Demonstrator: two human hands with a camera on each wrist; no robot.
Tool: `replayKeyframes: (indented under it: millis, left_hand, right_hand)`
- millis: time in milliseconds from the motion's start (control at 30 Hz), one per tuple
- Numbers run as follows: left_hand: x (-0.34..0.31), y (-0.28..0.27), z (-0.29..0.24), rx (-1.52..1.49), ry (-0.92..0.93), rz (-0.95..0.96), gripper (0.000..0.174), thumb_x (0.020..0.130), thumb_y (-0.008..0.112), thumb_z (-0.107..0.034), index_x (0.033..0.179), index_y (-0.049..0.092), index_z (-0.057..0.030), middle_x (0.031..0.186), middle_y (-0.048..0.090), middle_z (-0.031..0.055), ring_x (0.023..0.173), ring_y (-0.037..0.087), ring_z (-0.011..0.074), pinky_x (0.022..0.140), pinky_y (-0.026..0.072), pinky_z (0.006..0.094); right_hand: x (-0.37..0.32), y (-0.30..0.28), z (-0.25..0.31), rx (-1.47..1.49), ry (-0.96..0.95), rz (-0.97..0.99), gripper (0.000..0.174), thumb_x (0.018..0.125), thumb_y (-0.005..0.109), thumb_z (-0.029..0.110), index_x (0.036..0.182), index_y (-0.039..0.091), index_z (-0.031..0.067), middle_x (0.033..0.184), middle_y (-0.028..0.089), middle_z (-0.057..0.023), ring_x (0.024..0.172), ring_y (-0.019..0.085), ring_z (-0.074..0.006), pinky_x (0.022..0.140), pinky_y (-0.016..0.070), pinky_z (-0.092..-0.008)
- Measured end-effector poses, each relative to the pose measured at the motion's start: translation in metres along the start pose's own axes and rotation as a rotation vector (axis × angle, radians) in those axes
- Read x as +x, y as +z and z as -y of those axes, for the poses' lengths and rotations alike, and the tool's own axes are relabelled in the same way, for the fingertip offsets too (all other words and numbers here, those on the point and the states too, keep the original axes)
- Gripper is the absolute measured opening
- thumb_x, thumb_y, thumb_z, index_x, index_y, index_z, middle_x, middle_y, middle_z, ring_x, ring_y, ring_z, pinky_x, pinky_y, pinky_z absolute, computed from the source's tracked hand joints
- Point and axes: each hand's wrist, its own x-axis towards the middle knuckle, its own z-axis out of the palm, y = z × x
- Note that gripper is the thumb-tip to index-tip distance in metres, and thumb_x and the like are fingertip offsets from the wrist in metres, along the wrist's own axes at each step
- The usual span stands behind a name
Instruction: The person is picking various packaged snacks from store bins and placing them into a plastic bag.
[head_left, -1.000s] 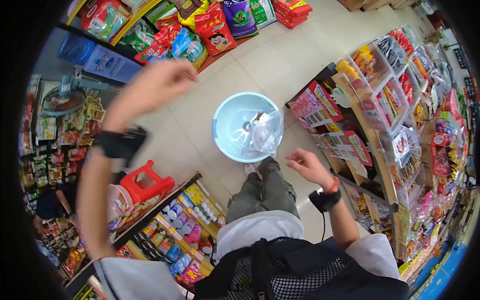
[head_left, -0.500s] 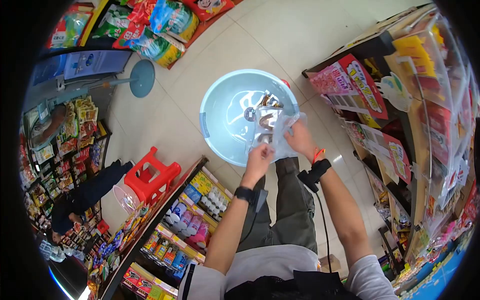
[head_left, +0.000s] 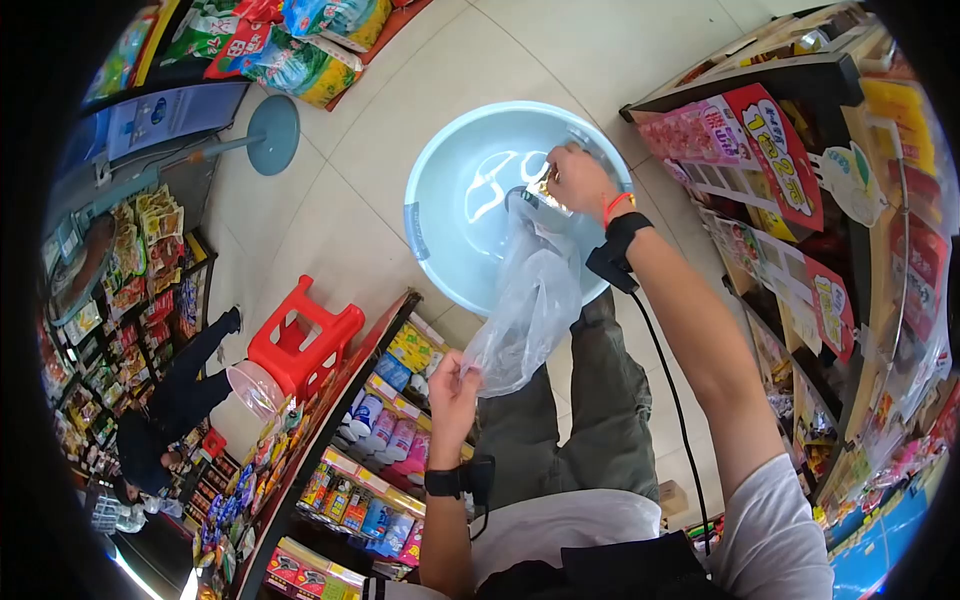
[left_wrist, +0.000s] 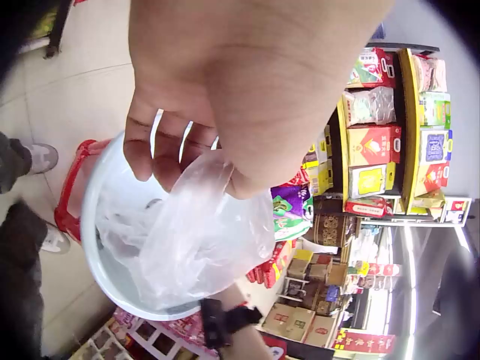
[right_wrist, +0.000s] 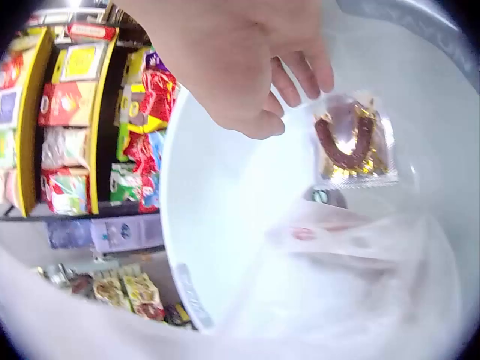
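A foil-backed packet with a dark, U-shaped piece inside is in the basin, just beside the dark round mark at the middle of its bottom. The right hand reaches in over it from the right rim; its grip is loosely spread, fingers slightly bent and holding nothing, and I can't tell whether they touch the packet. The left hand has a closed grip, thumb and fingers pinching one end of a clear plastic bag. From there the bag sags across the near rim, its far end down by the packet.

All this centres on a pale blue basin. Close beneath it from the left wrist I see a red frame, though whether it carries the basin I can't say.

Around it runs a pale tiled floor, broad beyond the left and far rims, but only a narrow strip between the right rim and the snack shelf. Dark green trousers fill the near side. Farther left are a red stool, a low goods shelf and, well apart, a person in dark clothes.
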Motion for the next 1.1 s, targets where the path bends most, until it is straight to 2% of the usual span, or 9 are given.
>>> replayKeyframes:
  millis: [167,400,500,600,700,833,900,967,1100]
  left_hand:
    - [-0.017,0.007,-0.035,-0.135,0.017,-0.017,0.004,0.098,0.055,-0.001,0.095,0.056,-0.0036,0.088,0.060,0.0004,0.080,0.057,0.0073,0.074,0.0473,0.0239]
    - [-0.002,0.011,-0.036,-0.203,-0.048,-0.051,0.004,0.100,0.057,-0.006,0.101,0.058,-0.0017,0.091,0.063,0.0030,0.079,0.059,0.0083,0.073,0.0505,0.0253]
    - [0.011,0.015,-0.039,-0.186,-0.041,-0.027,0.005,0.100,0.058,-0.006,0.102,0.058,-0.0011,0.090,0.063,0.0031,0.078,0.059,0.0082,0.072,0.0500,0.0249]
    - [0.021,0.019,-0.041,-0.202,-0.022,-0.001,0.005,0.100,0.059,-0.006,0.101,0.058,-0.0011,0.089,0.063,0.0029,0.079,0.059,0.0077,0.071,0.0493,0.0245]
    - [0.028,0.026,-0.043,-0.219,0.033,-0.005,0.005,0.099,0.061,-0.007,0.100,0.058,-0.0030,0.089,0.062,0.0020,0.080,0.059,0.0075,0.072,0.0497,0.0247]
    - [0.034,0.041,-0.045,-0.094,0.136,-0.006,0.006,0.096,0.063,-0.002,0.098,0.058,-0.0038,0.090,0.061,0.0007,0.082,0.058,0.0061,0.074,0.0492,0.0236]
    - [0.033,0.052,-0.053,-0.013,0.149,0.038,0.006,0.095,0.063,-0.001,0.097,0.058,-0.0034,0.090,0.062,0.0005,0.082,0.058,0.0055,0.074,0.0488,0.0232]
    - [0.027,0.067,-0.056,0.026,0.139,0.088,0.007,0.095,0.063,-0.001,0.097,0.057,-0.0029,0.090,0.063,0.0004,0.082,0.058,0.0052,0.073,0.0486,0.0229]
    - [0.012,0.097,-0.063,0.109,0.234,0.155,0.006,0.094,0.064,-0.002,0.094,0.058,0.0000,0.084,0.065,0.0022,0.076,0.060,0.0064,0.069,0.0489,0.0241]
  right_hand:
    - [-0.013,0.037,0.002,-0.294,-0.097,0.025,0.053,0.077,0.067,0.004,0.129,0.056,0.0070,0.149,0.040,-0.0173,0.134,0.044,-0.0351,0.104,0.0448,-0.0504]
    - [-0.016,0.054,0.002,-0.528,-0.070,-0.016,0.038,0.082,0.064,0.012,0.119,0.061,0.0077,0.118,0.059,-0.0142,0.114,0.054,-0.0335,0.091,0.0467,-0.0473]
    - [-0.024,0.049,0.001,-0.610,-0.047,0.151,0.028,0.081,0.066,0.015,0.109,0.066,0.0098,0.110,0.062,-0.0130,0.115,0.053,-0.0331,0.092,0.0463,-0.0472]
    - [-0.042,0.046,-0.005,-0.531,-0.123,0.097,0.021,0.082,0.069,0.018,0.100,0.067,0.0076,0.102,0.067,-0.0140,0.106,0.061,-0.0335,0.085,0.0493,-0.0472]
    - [-0.064,0.007,0.007,0.002,0.150,0.161,0.023,0.085,0.070,0.018,0.101,0.063,0.0034,0.095,0.070,-0.0156,0.091,0.067,-0.0364,0.077,0.0513,-0.0481]
    - [-0.131,-0.092,0.049,0.452,0.327,-0.042,0.022,0.089,0.068,0.009,0.105,0.054,-0.0001,0.089,0.071,-0.0188,0.081,0.072,-0.0245,0.073,0.0547,-0.0373]
    - [-0.157,-0.106,0.066,0.825,0.161,-0.248,0.026,0.090,0.066,0.003,0.112,0.054,-0.0008,0.092,0.072,-0.0149,0.083,0.071,-0.0166,0.073,0.0544,-0.0306]
    - [-0.173,-0.122,0.089,1.023,0.170,-0.095,0.027,0.091,0.065,0.001,0.117,0.055,-0.0007,0.095,0.073,-0.0107,0.087,0.070,-0.0144,0.074,0.0542,-0.0289]
    - [-0.163,-0.107,0.092,0.414,0.099,0.271,0.022,0.088,0.066,0.008,0.106,0.061,-0.0029,0.086,0.071,-0.0190,0.078,0.071,-0.0263,0.071,0.0525,-0.0364]
